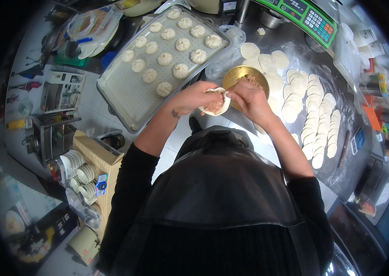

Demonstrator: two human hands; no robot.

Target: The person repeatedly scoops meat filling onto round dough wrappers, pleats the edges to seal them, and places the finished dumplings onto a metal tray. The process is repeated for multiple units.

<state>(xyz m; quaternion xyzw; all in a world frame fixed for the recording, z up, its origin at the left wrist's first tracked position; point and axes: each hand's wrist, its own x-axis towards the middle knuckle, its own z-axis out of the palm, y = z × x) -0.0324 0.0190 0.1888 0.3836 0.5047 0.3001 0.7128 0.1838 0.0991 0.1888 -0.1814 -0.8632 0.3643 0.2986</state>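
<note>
My left hand cups a round dough wrapper, its thumb pressing into the pinkish minced filling in the middle. The wrapper's near edge curls up around the filling. At the wrapper's right edge, the thumb and finger of my right hand pinch the rim. Behind and partly under my right hand is a gold-coloured metal bowl with more minced filling in it. To the left, a large lined tray carries several rows of pleated buns.
Overlapping dough wrappers lie in columns on the floured dark worktop. Beyond them is a green digital scale. A thin rolling pin and a phone rest at right. Stacked bowls stand at lower left.
</note>
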